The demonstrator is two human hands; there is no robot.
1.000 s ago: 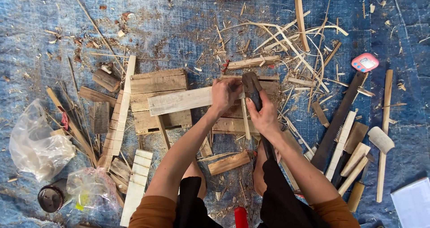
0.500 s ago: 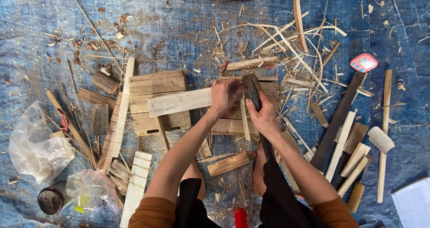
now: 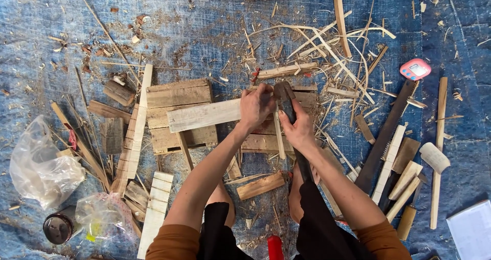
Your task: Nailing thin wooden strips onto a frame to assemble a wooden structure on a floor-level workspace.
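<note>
The left hand (image 3: 257, 108) was curled over the near end of a pale wooden plank (image 3: 204, 115), pressing it down onto a stack of rough pallet boards (image 3: 179, 94) that lay on the blue tarp (image 3: 215, 30). The plank ran from the hand toward nine o'clock, slightly tilted. Just beside it at three o'clock, the right hand (image 3: 298, 129) was wrapped tight around a dark chopping blade (image 3: 285, 99), whose blunt tip pointed toward twelve o'clock and stood against the plank's end; a thin wooden splinter (image 3: 279, 134) hung down between the two hands. Toward three o'clock, well apart, lay a long dark saw-like bar (image 3: 384, 137), a pale mallet (image 3: 434, 157) and a small pink timer (image 3: 415, 69). At eight o'clock sat crumpled clear plastic bags (image 3: 41, 168) and a dark jar (image 3: 57, 228). Shavings (image 3: 337, 40) littered the tarp toward one o'clock.
</note>
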